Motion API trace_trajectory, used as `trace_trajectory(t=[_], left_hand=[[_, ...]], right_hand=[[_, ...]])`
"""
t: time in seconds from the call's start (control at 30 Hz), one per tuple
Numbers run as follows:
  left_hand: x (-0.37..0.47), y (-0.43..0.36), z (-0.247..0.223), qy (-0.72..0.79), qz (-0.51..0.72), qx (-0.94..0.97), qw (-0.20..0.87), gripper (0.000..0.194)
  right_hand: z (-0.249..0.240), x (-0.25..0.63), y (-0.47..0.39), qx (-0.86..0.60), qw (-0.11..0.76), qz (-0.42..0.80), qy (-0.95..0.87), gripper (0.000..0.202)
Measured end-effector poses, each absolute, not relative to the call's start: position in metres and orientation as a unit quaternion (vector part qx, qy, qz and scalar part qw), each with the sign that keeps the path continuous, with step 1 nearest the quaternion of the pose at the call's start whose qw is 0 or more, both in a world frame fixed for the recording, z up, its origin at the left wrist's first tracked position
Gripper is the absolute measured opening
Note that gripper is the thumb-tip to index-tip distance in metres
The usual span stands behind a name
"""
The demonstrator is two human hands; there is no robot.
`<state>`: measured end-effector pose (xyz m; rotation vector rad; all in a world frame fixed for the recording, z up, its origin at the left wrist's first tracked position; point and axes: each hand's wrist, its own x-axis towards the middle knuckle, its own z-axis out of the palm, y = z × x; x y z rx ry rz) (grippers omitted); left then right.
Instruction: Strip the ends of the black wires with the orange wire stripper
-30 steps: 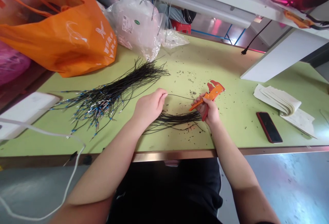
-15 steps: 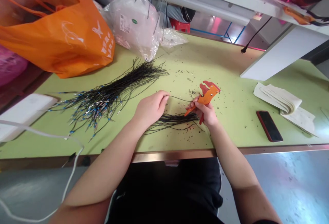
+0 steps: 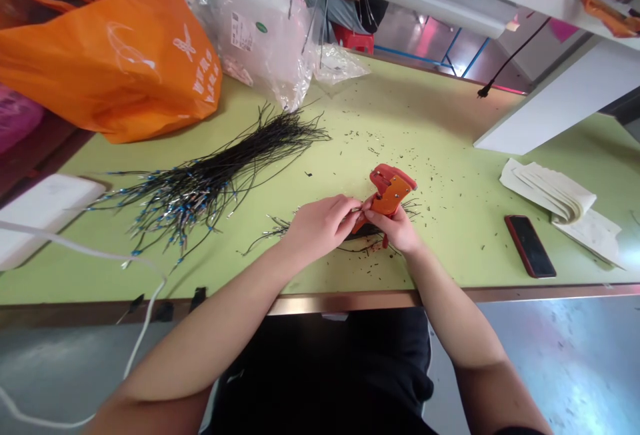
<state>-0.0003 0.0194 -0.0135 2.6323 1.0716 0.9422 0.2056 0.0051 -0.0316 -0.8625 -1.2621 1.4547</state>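
My right hand (image 3: 400,230) is wrapped round the handles of orange-and-red wire strippers (image 3: 393,194), whose head points up and away from me. Its thumb and fingertips meet those of my left hand (image 3: 323,223), which is closed in a pinch on a thin black wire; most of that wire is hidden by the fingers. Under both hands lies a small bundle of black wires (image 3: 277,227), its ends showing at either side. A larger bundle of black wires (image 3: 240,160), with blue and silver tips at its near end, rests to the left.
Scraps of black insulation litter the green table (image 3: 425,102). At right lie a phone (image 3: 531,246) and folded cloth (image 3: 555,190). An orange bag (image 3: 165,68), a clear plastic bag (image 3: 270,35) and a white box (image 3: 45,218) with a white cable stand left. A white panel (image 3: 540,102) rises at back right.
My left hand has moved right and slightly nearer me, up to my right hand's fingers. The wire stretched between them is now mostly hidden. The strippers have shifted slightly left, and the view has shifted slightly.
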Motion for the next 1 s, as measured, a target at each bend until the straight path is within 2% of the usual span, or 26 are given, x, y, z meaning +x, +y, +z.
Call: trace_trajectory(t=[0.3,0.47,0.63,0.8,1.0], left_hand=[[-0.006,0.022,-0.011,0.403,0.349,0.836,0.127,0.02],[-0.008,0.021,-0.006,0.416,0.398,0.797,0.183,0.019],[-0.007,0.021,-0.005,0.363,0.445,0.806,0.142,0.019],[-0.009,0.022,-0.004,0.378,0.492,0.773,0.131,0.017],[-0.009,0.019,-0.003,0.413,0.456,0.778,0.125,0.021]], right_hand=[[-0.021,0.21,0.002,-0.326,0.486,0.65,-0.485,0.02],[-0.017,0.218,0.001,-0.308,0.437,0.695,-0.481,0.024],[-0.017,0.217,0.001,-0.275,0.4,0.709,-0.511,0.025],[-0.016,0.218,-0.001,-0.253,0.353,0.739,-0.515,0.027],[-0.016,0.219,-0.003,-0.266,0.327,0.752,-0.506,0.031]])
